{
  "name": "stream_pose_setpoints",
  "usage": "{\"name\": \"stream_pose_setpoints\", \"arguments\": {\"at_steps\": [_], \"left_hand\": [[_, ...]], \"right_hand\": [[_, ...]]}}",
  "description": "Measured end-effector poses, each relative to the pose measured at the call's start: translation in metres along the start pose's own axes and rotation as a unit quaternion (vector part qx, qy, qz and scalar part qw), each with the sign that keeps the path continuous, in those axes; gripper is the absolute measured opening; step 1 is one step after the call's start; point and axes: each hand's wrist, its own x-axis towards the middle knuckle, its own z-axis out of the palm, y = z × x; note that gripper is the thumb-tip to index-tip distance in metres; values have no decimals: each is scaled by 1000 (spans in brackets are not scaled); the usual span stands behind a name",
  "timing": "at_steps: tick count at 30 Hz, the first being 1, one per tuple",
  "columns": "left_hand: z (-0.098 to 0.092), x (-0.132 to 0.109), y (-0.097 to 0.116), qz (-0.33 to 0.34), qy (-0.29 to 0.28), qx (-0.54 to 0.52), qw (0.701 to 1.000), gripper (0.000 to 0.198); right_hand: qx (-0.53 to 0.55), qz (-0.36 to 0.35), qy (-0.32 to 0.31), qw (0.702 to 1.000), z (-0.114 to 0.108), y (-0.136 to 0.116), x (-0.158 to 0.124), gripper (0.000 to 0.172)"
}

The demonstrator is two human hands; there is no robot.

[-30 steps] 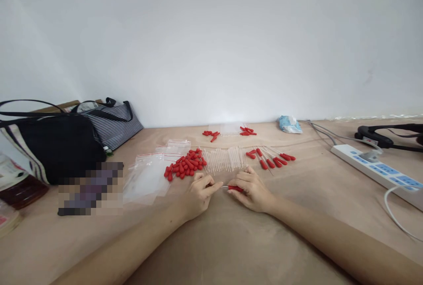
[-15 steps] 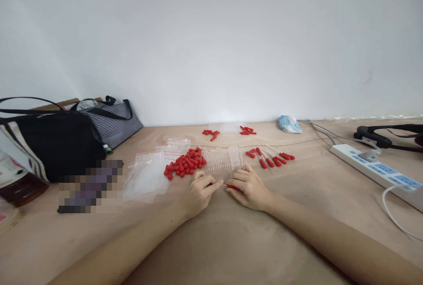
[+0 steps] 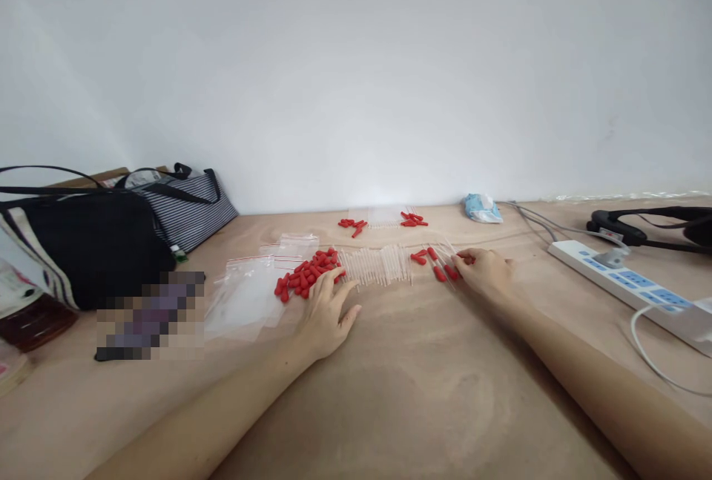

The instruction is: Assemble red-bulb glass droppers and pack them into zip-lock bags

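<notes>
My left hand (image 3: pixel 327 310) lies flat on the table with fingers spread, its fingertips at the near edge of a heap of loose red rubber caps (image 3: pixel 305 277). My right hand (image 3: pixel 483 268) rests over a row of finished droppers with red caps (image 3: pixel 434 260), fingers curled down on them; whether it grips one is hidden. Between the two hands lies a row of clear thin tubes (image 3: pixel 378 265).
Small zip bags (image 3: pixel 250 291) lie left of the caps. A black bag (image 3: pixel 89 242) and a striped bag (image 3: pixel 186 209) stand at the left. More caps and tubes (image 3: pixel 383 220) sit near the wall. A white power strip (image 3: pixel 628 283) with cables and a blue packet (image 3: pixel 481 208) lie at the right.
Both hands left the table's middle, where they held one dropper together. My right hand carried it out to the finished row; my left hand opened and reached to the caps.
</notes>
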Motion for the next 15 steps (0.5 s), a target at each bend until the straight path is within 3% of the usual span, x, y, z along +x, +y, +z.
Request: {"name": "stream_pose_setpoints", "arguments": {"at_steps": [6,12,15], "left_hand": [[-2,1,2,6,-13,-7,1000,25],[-1,3,3,0,-25,25,999,20],[4,15,4,-13,-5,48,999,17]], "right_hand": [[-29,10,-28,999,3,-8,-3,24],[-12,-108,-19,994,13,-28,1,26],[-19,-127,-31,991,22,-39,2,25]]}}
